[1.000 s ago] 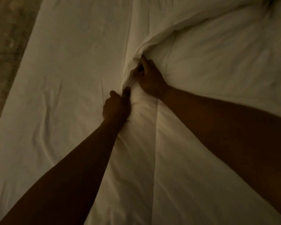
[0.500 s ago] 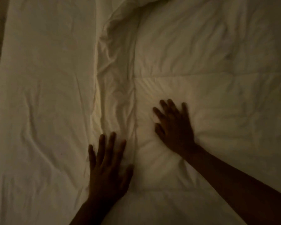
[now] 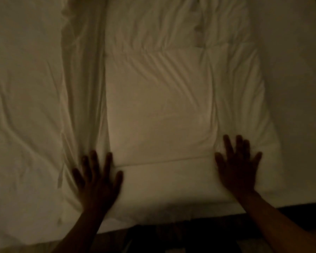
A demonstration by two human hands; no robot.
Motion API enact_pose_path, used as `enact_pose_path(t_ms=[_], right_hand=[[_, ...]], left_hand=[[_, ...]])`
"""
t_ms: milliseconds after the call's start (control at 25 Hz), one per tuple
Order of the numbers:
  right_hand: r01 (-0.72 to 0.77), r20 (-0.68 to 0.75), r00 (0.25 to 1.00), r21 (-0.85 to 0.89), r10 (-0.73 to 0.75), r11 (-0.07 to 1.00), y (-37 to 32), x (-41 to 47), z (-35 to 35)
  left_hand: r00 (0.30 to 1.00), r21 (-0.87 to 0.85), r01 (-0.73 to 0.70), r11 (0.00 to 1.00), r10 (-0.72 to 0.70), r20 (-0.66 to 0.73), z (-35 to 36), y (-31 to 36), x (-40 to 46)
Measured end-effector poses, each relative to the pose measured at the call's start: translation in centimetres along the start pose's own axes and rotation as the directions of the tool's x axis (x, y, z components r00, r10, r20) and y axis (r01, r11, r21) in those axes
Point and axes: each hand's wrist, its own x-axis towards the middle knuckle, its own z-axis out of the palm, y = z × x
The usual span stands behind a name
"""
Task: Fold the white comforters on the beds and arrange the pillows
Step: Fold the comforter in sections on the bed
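Note:
A white comforter (image 3: 159,110) lies as a long folded strip down the middle of the bed, in dim light. Its left edge is wrinkled and its right edge is puffy. My left hand (image 3: 97,181) rests flat with fingers spread on the comforter's near left edge. My right hand (image 3: 237,167) lies flat with fingers spread on its near right part. Neither hand grips the fabric. No pillow is visible.
The white bed sheet (image 3: 26,106) stretches to the left of the comforter, and more sheet (image 3: 295,88) shows on the right. The bed's near edge runs along the bottom, with dark floor (image 3: 181,238) below it.
Both hands let go of the bunched comforter edge, opened flat and slid toward me and apart. The view has pulled back to the bed's near edge.

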Motion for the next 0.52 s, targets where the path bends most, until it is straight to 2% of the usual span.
enact_pose_path(t_ms=[80,320,440,520], right_hand=[[-0.087,0.064,0.994,0.051,0.083,0.995,3.1,-2.6,1.8],[-0.082,0.242,0.97,0.206,0.031,0.975,7.6,-7.5,5.0],[-0.096,0.165,0.985,0.338,0.042,0.936,6.8,-7.7,2.8],[-0.08,0.099,0.994,0.391,0.044,0.917,6.7,-7.8,1.3]], left_hand=[[0.999,-0.006,0.031,1.0,-0.031,0.011,0.2,0.4,-1.1],[0.963,-0.034,0.191,0.981,-0.181,0.198,0.2,1.9,-6.1],[0.929,-0.102,0.244,0.964,-0.202,0.311,-1.4,2.8,-8.1],[0.931,-0.167,0.25,0.954,-0.19,0.311,-2.8,3.0,-9.0]])
